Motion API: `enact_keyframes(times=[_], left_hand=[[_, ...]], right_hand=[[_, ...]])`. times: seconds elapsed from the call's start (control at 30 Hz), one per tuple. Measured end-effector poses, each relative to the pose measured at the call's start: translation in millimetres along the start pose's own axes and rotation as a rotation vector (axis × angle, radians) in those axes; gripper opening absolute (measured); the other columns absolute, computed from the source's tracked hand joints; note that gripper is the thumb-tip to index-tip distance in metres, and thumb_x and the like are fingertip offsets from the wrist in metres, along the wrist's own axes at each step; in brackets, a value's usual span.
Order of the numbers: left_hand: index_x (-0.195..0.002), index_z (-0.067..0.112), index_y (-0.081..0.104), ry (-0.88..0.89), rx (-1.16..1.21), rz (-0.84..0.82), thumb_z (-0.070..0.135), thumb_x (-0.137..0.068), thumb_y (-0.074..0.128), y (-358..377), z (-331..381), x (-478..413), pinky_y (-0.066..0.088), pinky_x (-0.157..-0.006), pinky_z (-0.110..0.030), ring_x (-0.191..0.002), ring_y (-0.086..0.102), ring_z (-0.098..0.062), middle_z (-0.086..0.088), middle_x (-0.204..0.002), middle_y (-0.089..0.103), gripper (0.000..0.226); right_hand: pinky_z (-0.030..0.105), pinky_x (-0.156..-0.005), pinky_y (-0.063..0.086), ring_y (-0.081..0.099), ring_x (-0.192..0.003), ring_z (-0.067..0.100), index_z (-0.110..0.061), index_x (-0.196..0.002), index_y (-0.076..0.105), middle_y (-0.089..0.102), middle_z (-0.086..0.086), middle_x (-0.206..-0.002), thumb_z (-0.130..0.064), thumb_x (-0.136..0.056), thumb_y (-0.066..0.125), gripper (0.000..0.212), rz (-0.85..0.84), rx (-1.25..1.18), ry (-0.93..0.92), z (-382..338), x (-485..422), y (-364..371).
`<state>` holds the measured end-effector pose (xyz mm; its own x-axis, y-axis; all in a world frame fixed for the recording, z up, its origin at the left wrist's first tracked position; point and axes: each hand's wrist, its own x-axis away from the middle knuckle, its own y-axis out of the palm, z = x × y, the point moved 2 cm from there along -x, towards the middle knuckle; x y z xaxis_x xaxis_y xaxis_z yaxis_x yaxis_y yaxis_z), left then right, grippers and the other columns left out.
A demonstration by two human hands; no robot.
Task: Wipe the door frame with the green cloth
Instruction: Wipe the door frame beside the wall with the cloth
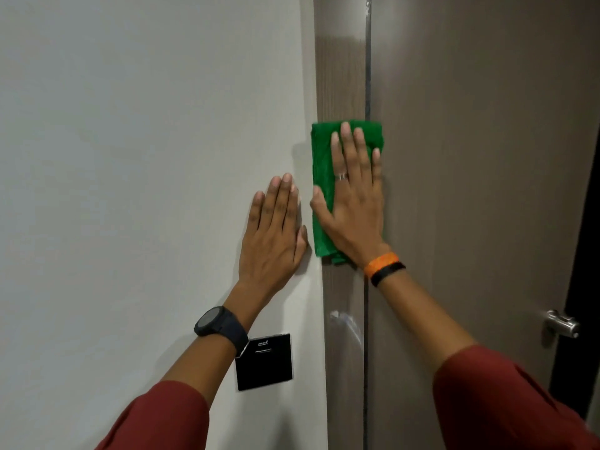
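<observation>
A brown wood-grain door frame (342, 76) runs vertically between the white wall and the brown door. A folded green cloth (321, 177) lies flat on the frame at mid height. My right hand (352, 203) presses on the cloth with its fingers spread and pointing up, covering most of the cloth's right side. My left hand (274, 235) rests flat on the white wall just left of the frame, palm down, fingers together, holding nothing.
The brown door (470, 157) fills the right side, with a metal handle (561, 323) low at its right edge. A black square wall panel (264, 365) sits on the white wall (130, 157) below my left wrist. A dark seam separates frame and door.
</observation>
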<state>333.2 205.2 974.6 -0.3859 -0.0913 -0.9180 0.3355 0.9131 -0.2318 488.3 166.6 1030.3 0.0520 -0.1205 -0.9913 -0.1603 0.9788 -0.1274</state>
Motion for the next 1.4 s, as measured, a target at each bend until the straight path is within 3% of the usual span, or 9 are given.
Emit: enact_keyframes(times=[0.13,0.27,0.47,0.63,0.83,0.97,1.13,1.27,1.4], left_hand=[[-0.163,-0.004,0.01,-0.016,0.01,0.012,0.031,-0.108,0.032,2,2,6,0.009,-0.131,-0.053,-0.161,0.006,-0.036,-0.024,-0.173,0.009,0.069],[-0.163,-0.003,0.012,-0.049,0.021,-0.015,0.032,-0.107,0.034,9,13,39,0.005,-0.131,-0.052,-0.161,0.007,-0.035,-0.022,-0.173,0.01,0.07],[-0.163,-0.001,0.012,-0.081,0.028,-0.02,0.031,-0.105,0.037,17,30,83,0.001,-0.131,-0.049,-0.161,0.001,-0.029,-0.018,-0.173,0.008,0.071],[-0.165,0.002,0.006,-0.061,0.031,-0.044,0.034,-0.106,0.037,26,42,108,-0.003,-0.132,-0.047,-0.161,-0.002,-0.028,-0.017,-0.174,0.008,0.073],[-0.165,0.002,0.004,-0.061,0.021,-0.053,0.035,-0.106,0.038,25,42,109,-0.003,-0.131,-0.046,-0.16,-0.001,-0.027,-0.019,-0.173,0.011,0.075],[-0.165,0.003,0.009,-0.056,0.002,-0.058,0.039,-0.107,0.033,17,36,91,-0.004,-0.13,-0.045,-0.161,0.009,-0.03,-0.017,-0.173,0.014,0.072],[-0.164,0.001,0.01,-0.036,-0.003,-0.009,0.037,-0.109,0.033,10,21,54,0.006,-0.13,-0.051,-0.16,0.014,-0.035,-0.019,-0.172,0.016,0.07],[-0.164,0.0,0.011,-0.057,0.008,0.012,0.036,-0.11,0.034,11,20,47,0.004,-0.13,-0.051,-0.16,0.015,-0.035,-0.02,-0.172,0.016,0.069],[-0.164,0.002,0.006,-0.071,0.012,-0.003,0.035,-0.109,0.034,14,24,69,-0.001,-0.131,-0.048,-0.161,0.007,-0.031,-0.018,-0.173,0.013,0.071]], right_hand=[[0.059,-0.131,0.013,0.016,-0.16,0.035,0.001,-0.16,0.025,0.021,0.021,-0.171,-0.035,-0.096,0.056,0.08,0.049,-0.089,0.038,0,-5,-4],[0.058,-0.131,0.01,0.012,-0.16,0.037,0.002,-0.16,0.024,0.018,0.024,-0.17,-0.031,-0.096,0.056,0.079,-0.046,-0.134,0.061,-8,51,-8],[0.047,-0.133,-0.004,-0.001,-0.162,0.027,-0.008,-0.165,0.005,-0.002,0.013,-0.175,-0.038,-0.1,0.046,0.083,-0.241,-0.059,0.08,-18,207,4],[0.046,-0.133,-0.005,-0.005,-0.162,0.022,-0.015,-0.165,-0.005,-0.014,0.003,-0.175,-0.042,-0.095,0.047,0.091,-0.17,0.03,0.031,-16,267,30],[0.047,-0.132,-0.004,-0.002,-0.162,0.023,-0.015,-0.165,0.0,-0.007,0.005,-0.175,-0.042,-0.095,0.05,0.09,-0.115,-0.028,0.004,-12,238,28],[0.05,-0.132,0.001,0.013,-0.16,0.033,-0.002,-0.16,0.023,0.023,0.023,-0.169,-0.04,-0.093,0.056,0.084,-0.043,-0.032,-0.016,-6,143,12],[0.058,-0.13,0.015,0.026,-0.155,0.041,0.002,-0.157,0.035,0.032,0.027,-0.165,-0.036,-0.088,0.063,0.083,0.041,-0.012,-0.019,-3,36,-5],[0.059,-0.129,0.02,0.028,-0.155,0.041,0.002,-0.156,0.037,0.036,0.025,-0.163,-0.033,-0.093,0.061,0.076,0.067,-0.018,-0.003,-4,35,-6],[0.055,-0.132,0.011,0.018,-0.159,0.037,-0.003,-0.161,0.027,0.026,0.021,-0.169,-0.036,-0.099,0.055,0.074,0.023,-0.025,0.051,-9,98,9]])
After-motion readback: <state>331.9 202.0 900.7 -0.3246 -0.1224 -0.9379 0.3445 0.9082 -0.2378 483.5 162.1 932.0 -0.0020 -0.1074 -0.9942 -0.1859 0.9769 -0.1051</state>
